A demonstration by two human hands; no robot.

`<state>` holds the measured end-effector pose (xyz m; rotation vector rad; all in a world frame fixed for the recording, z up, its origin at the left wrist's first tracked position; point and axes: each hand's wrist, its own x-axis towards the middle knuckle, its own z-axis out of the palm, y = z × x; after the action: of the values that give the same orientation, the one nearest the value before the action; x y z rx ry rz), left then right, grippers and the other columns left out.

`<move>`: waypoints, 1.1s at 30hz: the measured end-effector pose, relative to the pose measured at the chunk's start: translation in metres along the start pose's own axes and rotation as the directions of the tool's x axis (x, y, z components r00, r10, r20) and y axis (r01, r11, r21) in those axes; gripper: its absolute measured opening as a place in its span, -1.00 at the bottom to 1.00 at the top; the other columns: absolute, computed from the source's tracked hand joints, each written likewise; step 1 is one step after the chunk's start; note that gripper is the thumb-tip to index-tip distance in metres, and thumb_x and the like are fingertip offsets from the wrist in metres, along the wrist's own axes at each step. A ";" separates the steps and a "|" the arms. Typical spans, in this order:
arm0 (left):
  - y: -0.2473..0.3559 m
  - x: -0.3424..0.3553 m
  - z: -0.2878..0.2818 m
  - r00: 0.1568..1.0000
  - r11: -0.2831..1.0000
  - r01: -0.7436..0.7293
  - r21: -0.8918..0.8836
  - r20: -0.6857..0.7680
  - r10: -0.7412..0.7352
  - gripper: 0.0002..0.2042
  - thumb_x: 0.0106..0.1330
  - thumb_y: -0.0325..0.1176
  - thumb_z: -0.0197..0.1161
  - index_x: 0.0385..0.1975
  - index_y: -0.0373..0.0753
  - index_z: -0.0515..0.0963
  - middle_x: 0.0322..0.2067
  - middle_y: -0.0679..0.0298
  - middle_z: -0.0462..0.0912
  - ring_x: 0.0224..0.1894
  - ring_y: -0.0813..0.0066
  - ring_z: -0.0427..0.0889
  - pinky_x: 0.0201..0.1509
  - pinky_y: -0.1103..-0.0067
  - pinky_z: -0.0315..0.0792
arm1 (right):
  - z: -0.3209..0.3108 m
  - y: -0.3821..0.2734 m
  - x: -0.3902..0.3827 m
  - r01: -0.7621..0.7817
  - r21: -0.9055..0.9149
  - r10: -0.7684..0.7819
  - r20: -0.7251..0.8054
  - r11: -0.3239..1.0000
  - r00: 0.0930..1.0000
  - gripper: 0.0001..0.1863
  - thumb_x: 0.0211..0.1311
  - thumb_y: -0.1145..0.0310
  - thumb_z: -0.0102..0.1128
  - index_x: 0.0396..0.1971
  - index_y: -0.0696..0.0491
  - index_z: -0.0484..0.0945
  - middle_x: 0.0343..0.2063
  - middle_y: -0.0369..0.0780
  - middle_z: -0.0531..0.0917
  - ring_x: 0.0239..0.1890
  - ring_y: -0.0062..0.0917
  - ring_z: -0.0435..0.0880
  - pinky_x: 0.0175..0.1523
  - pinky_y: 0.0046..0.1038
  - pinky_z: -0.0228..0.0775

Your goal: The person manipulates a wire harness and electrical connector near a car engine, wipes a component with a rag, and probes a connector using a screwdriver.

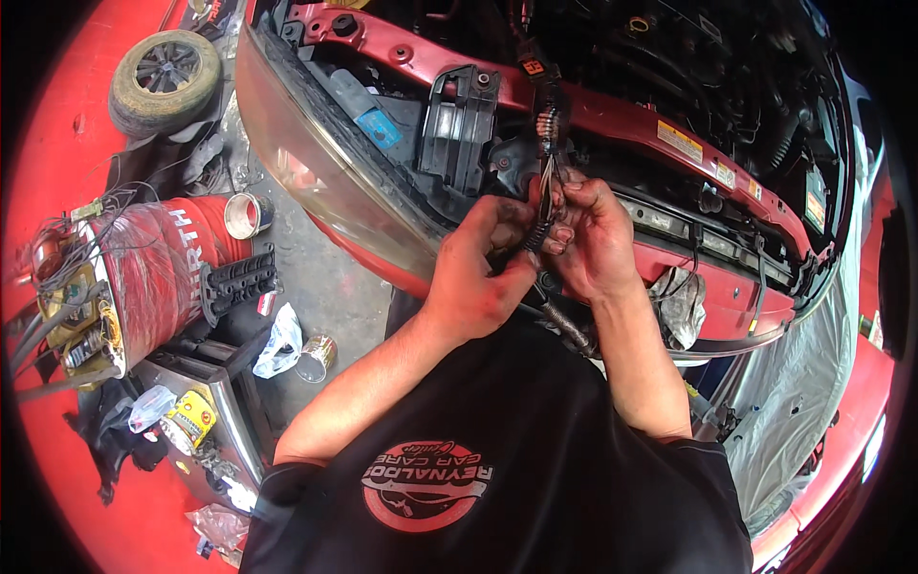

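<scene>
A black wiring harness hangs down over the red front crossmember of a car, with thin bare wires showing where its corrugated sleeve opens. My left hand grips the harness lower down, on a ribbed black section, fingers curled round it. My right hand is just right of it, its thumb and fingers pinched on the exposed wires, dark with grime. Below my hands, more sleeved harness runs downward. A yellowed headlamp lens lies to their left.
At left on the grey floor are a tyre, a red drum piled with parts, tins, a plastic bag and a metal cabinet. Engine bay lies ahead; a pale cover sheet is at right.
</scene>
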<state>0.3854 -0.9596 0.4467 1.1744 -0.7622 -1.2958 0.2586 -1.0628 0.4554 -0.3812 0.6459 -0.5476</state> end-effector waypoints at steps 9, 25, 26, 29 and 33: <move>0.041 0.020 0.003 0.991 0.862 0.009 0.506 -0.122 0.062 -0.85 0.30 -0.46 0.25 -0.23 -0.38 0.52 -0.45 0.31 0.65 -0.41 0.69 0.55 -0.41 0.71 0.38 | 0.009 0.009 0.003 0.145 -0.299 -0.181 -0.096 0.943 0.979 -0.91 0.33 0.40 0.00 -0.37 0.02 0.48 -0.49 -0.43 0.48 -0.53 -0.82 0.33 -0.44 -0.71 0.15; 0.041 0.044 0.005 0.961 0.941 0.276 0.196 -0.042 -0.273 -0.84 0.34 -0.48 0.07 -0.14 -0.36 0.43 -0.44 0.47 0.44 -0.43 0.79 0.37 -0.41 0.76 0.27 | 0.008 0.004 0.005 0.083 -0.364 -0.151 -0.161 0.928 0.975 -0.83 0.38 0.29 0.13 -0.39 0.04 0.53 -0.62 -0.43 0.49 -0.67 -0.83 0.37 -0.63 -0.66 0.20; 0.039 0.045 0.004 0.959 0.930 0.283 0.235 -0.039 -0.282 -0.84 0.35 -0.47 0.06 -0.13 -0.36 0.43 -0.42 0.45 0.46 -0.41 0.78 0.38 -0.39 0.75 0.29 | 0.010 0.003 0.004 0.074 -0.380 -0.145 -0.161 0.922 0.976 -0.82 0.38 0.29 0.12 -0.40 0.04 0.53 -0.62 -0.42 0.50 -0.67 -0.82 0.38 -0.64 -0.66 0.20; 0.027 0.049 -0.004 0.952 0.903 0.292 0.314 -0.001 -0.307 -0.83 0.39 -0.45 0.05 -0.10 -0.36 0.45 -0.35 0.40 0.50 -0.35 0.74 0.43 -0.32 0.71 0.35 | 0.012 0.003 0.002 0.072 -0.437 -0.155 -0.160 0.897 0.975 -0.80 0.40 0.29 0.10 -0.42 0.05 0.53 -0.61 -0.40 0.51 -0.66 -0.79 0.40 -0.62 -0.66 0.21; 0.011 0.048 -0.003 0.982 0.901 0.175 0.397 -0.004 -0.189 -0.81 0.43 -0.43 0.04 -0.08 -0.38 0.47 -0.28 0.35 0.55 -0.28 0.70 0.48 -0.25 0.68 0.41 | 0.007 0.006 0.004 0.093 -0.480 -0.184 -0.145 0.872 0.972 -0.79 0.41 0.30 0.09 -0.42 0.06 0.55 -0.57 -0.41 0.52 -0.55 -0.77 0.43 -0.45 -0.66 0.28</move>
<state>0.3999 -1.0071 0.4472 1.5830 -0.9906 -1.3550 0.2680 -1.0589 0.4558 -0.8494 0.9427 -0.5650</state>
